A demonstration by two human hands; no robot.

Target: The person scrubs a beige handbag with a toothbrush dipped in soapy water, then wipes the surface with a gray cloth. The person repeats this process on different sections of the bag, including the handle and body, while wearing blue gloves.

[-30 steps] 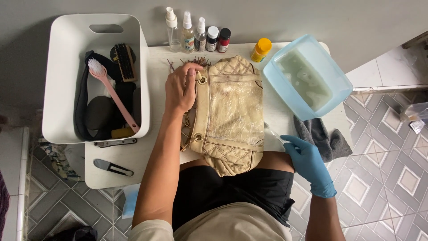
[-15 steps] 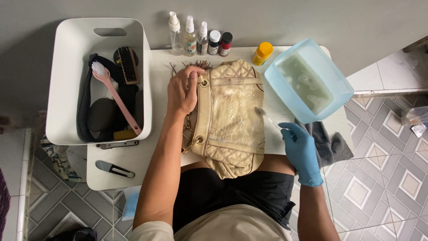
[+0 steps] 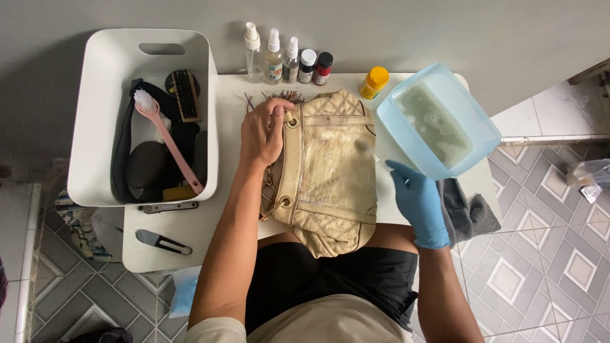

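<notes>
- You are sitting at a small white table (image 3: 210, 222) pushed against a plain grey wall, with patterned grey floor tiles showing on both sides.
- At the far left, a white plastic bin (image 3: 89, 114) is keeping the spare tools together within reach: a pink long-handled brush (image 3: 168, 143) and a dark bristle brush (image 3: 184, 92) are lying in it.
- In front of the bin, a small pair of snips (image 3: 162, 241) is resting near the table's front edge.
- Your bare left hand (image 3: 264, 130) is pressing down on the upper left edge of the cream quilted handbag (image 3: 327, 171), fingers curled over the rim by a metal ring, seemingly pinning it flat.
- The handbag is lying in the middle of the table, its lower end overhanging your lap.
- Along the wall, three spray bottles (image 3: 273, 57) and small jars are standing upright, out of the working area.
- Your gloved right hand (image 3: 419, 200) is hovering just beside the bag's right edge; the fingers are pinched around something thin, but I cannot tell what.
- A pale blue tub (image 3: 489, 136) of cloudy liquid is sitting at the right corner, close to that hand, with a grey cloth (image 3: 467, 216) below it.
</notes>
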